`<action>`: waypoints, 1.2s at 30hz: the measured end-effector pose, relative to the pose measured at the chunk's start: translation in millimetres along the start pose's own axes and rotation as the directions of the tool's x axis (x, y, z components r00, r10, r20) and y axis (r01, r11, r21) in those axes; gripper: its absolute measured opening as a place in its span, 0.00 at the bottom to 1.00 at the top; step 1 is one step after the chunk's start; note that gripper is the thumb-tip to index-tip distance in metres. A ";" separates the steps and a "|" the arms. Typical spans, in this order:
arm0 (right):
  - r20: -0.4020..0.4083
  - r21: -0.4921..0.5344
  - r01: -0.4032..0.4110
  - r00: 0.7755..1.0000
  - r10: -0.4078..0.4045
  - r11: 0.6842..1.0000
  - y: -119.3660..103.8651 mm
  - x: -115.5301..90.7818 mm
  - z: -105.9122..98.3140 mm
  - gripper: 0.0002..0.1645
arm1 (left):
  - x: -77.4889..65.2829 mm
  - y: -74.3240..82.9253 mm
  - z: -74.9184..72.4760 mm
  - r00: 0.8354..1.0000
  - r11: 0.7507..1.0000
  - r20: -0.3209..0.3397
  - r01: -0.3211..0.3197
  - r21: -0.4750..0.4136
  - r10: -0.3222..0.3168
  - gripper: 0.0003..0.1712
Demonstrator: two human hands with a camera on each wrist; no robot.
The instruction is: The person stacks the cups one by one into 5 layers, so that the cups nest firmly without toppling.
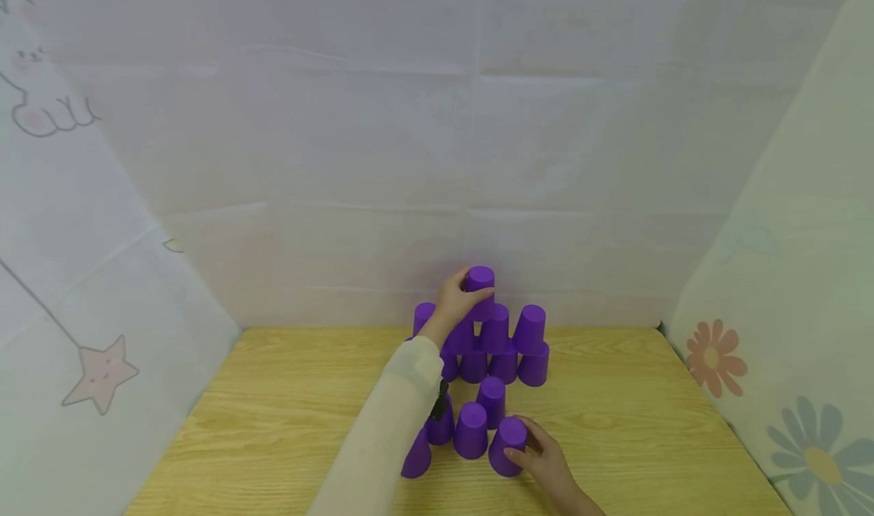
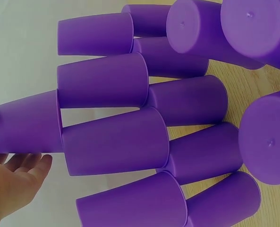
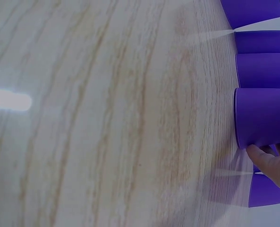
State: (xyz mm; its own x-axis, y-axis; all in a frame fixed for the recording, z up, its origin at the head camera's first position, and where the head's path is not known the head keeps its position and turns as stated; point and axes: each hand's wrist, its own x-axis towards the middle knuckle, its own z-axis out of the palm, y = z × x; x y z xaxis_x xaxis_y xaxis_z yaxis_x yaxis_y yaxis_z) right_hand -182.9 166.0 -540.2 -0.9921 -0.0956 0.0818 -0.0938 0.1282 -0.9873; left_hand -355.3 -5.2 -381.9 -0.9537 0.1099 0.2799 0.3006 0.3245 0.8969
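Upside-down purple cups stand in a stacked wall at the back of the table, one tier on another. My left hand (image 1: 454, 302) grips a purple cup (image 1: 481, 279) over the second tier, thumb on the near side. In the left wrist view this held cup (image 2: 26, 123) has its rim right at the bases of two second-tier cups (image 2: 102, 80). Closer to me, my right hand (image 1: 551, 472) grips another upside-down cup (image 1: 507, 455) low at the table, thumb and fingers around its sides. The right wrist view shows that cup (image 3: 262, 116) with its rim at the wood surface.
Several loose upside-down cups (image 1: 471, 432) stand in front of the wall, partly hidden by my left sleeve (image 1: 389, 417). The wooden table (image 1: 614, 425) ends at a pale cloth backdrop (image 1: 382, 159), with printed cloth (image 1: 785, 273) along the side.
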 end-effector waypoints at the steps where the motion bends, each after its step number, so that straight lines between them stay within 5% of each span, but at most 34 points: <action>1: 0.000 -0.004 0.000 1.000 0.000 1.000 -0.1 -0.1 -0.2 0.34 | -0.1 -0.1 -0.1 1.000 1.000 0.001 0.004 -0.009 -0.004 0.28; 7: -0.010 -0.016 0.003 1.000 -0.003 1.000 -1.3 0.0 -2.8 0.35 | -0.8 -3.0 -2.1 0.999 0.996 0.018 0.040 -0.079 -0.039 0.36; 20: 0.006 -0.013 0.005 1.000 -0.005 1.000 -9.1 0.5 -9.5 0.34 | -7.4 1.3 -19.5 0.994 0.992 0.068 0.091 -0.087 -0.085 0.40; 28: -0.001 -0.043 0.001 1.000 -0.001 0.999 -15.7 7.7 -15.2 0.34 | -21.4 4.9 -34.6 0.999 0.989 0.024 0.048 -0.139 -0.045 0.39; 36: -0.021 -0.096 0.008 1.000 -0.010 0.995 -22.6 17.3 -25.1 0.34 | -45.3 -11.0 -54.4 1.000 0.987 -0.005 0.023 -0.160 -0.024 0.37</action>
State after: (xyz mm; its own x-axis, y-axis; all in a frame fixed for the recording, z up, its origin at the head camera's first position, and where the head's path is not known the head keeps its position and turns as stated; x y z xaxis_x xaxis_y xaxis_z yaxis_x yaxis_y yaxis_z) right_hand -200.0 186.2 -513.0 -0.9926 -0.0764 0.0944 -0.1092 0.2218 -0.9690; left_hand -315.9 -64.8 -385.8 -0.9607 0.0970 0.2603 0.2737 0.1719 0.9463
